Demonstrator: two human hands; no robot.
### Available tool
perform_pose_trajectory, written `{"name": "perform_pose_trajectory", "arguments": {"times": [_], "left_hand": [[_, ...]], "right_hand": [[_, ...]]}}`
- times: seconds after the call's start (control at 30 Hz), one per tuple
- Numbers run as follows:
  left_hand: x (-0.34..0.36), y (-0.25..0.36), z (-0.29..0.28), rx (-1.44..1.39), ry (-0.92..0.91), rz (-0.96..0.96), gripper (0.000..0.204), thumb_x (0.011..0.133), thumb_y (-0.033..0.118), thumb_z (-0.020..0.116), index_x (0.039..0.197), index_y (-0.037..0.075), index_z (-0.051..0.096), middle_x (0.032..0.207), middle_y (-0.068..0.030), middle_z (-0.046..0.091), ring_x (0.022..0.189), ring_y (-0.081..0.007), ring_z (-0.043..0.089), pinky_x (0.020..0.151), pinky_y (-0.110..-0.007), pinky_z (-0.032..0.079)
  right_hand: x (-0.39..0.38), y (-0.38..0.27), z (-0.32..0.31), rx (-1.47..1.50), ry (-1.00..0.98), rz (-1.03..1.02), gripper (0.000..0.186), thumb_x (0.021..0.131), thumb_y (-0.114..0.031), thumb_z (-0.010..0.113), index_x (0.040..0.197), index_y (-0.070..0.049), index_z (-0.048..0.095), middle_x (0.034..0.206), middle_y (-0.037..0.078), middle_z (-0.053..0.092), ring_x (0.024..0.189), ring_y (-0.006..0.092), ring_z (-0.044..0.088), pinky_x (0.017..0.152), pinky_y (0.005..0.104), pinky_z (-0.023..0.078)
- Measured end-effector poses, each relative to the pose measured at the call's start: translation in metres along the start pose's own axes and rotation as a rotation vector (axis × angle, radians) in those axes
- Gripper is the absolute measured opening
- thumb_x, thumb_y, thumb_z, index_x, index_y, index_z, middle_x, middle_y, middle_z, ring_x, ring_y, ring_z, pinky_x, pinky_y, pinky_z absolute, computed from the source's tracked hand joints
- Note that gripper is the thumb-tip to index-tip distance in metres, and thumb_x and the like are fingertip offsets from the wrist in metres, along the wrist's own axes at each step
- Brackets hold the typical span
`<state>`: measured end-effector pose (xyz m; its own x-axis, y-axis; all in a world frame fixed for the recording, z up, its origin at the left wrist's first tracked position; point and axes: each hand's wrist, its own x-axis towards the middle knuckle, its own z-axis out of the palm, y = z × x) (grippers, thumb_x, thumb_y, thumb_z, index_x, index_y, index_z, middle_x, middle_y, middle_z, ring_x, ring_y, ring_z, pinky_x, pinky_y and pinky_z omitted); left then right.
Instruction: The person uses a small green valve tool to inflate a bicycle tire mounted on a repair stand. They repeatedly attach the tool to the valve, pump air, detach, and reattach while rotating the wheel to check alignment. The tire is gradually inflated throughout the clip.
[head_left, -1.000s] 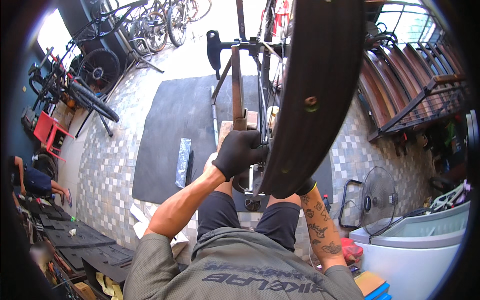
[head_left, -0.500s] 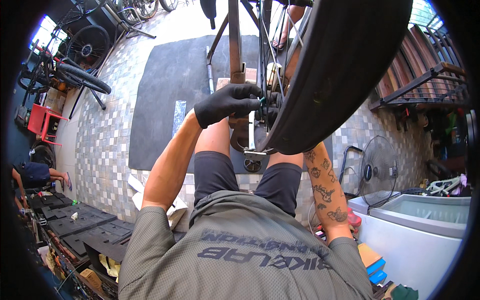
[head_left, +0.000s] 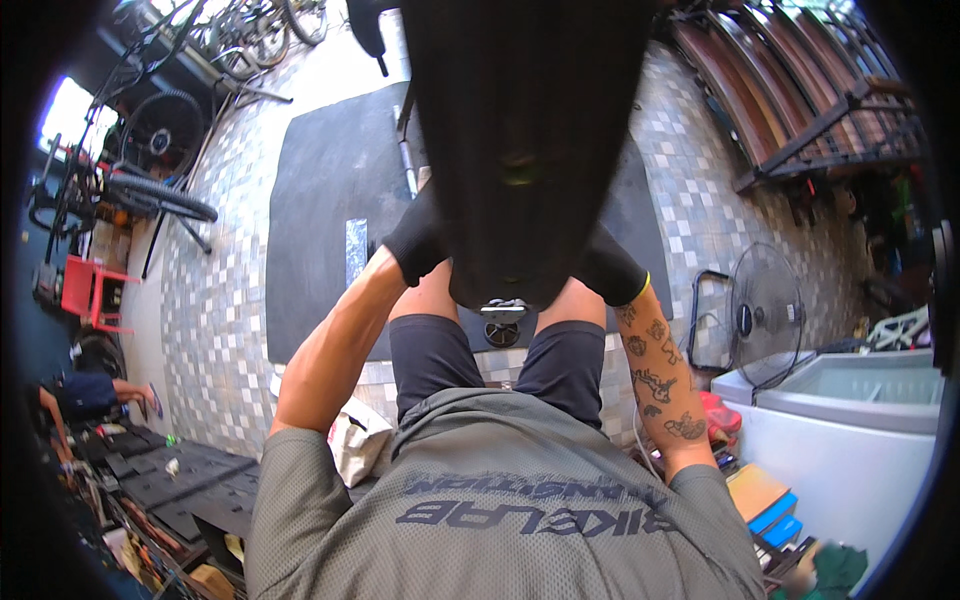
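Observation:
A wheel with a wide black tyre (head_left: pixel 520 150) stands edge-on right in front of me, between my knees, and blocks most of what lies behind it. My left hand (head_left: pixel 420 238), in a black glove, reaches behind the tyre's left side. On the other side my right hand (head_left: pixel 611 268), gloved too, goes in behind the tyre's right edge. The fingers of both hands are hidden, so whatever they hold or touch does not show. Below the tyre, a small metal plate (head_left: pixel 503 309) and a round black part (head_left: pixel 502 334) of the stand stick out.
A dark mat (head_left: pixel 320 220) covers the tiled floor ahead. To the right stand a floor fan (head_left: pixel 765 315) and a white chest freezer (head_left: pixel 840 470). Bicycles (head_left: pixel 160 190) and a red chair (head_left: pixel 92 290) are at the left. A person's leg (head_left: pixel 130 390) shows at far left.
The wheel now appears edge-on and further left, covering its spokes and the stand. My left hand, which held a small teal tool at the spokes, has its fingers hidden now. The right glove's wrist has appeared.

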<state>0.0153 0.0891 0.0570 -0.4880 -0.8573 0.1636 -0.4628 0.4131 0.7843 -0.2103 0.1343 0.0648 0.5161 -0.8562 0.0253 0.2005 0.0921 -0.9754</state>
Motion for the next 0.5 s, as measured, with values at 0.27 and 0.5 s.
{"name": "perform_pose_trajectory", "arguments": {"times": [0.27, 0.5], "left_hand": [[-0.003, 0.012, -0.001, -0.146, 0.007, -0.221, 0.035, 0.095, 0.033, 0.073, 0.099, -0.002, 0.067, 0.080, -0.0019, 0.060, 0.068, -0.0090, 0.055, 0.059, -0.028, 0.042], [0.011, -0.005, 0.003, -0.464, 0.084, -0.159, 0.061, 0.099, 0.027, 0.070, 0.147, -0.003, 0.047, 0.134, -0.0196, 0.063, 0.127, -0.0280, 0.061, 0.108, -0.038, 0.046]], "right_hand": [[0.021, 0.025, -0.012, 0.020, 0.012, 0.136, 0.032, 0.093, -0.009, 0.073, 0.122, 0.003, 0.068, 0.104, 0.003, 0.072, 0.094, 0.0082, 0.065, 0.087, 0.0253, 0.052], [0.024, 0.034, -0.006, 0.021, 0.369, -0.229, 0.025, 0.089, -0.016, 0.078, 0.103, 0.002, 0.070, 0.091, 0.005, 0.071, 0.083, 0.0101, 0.065, 0.078, 0.0267, 0.052]]}}
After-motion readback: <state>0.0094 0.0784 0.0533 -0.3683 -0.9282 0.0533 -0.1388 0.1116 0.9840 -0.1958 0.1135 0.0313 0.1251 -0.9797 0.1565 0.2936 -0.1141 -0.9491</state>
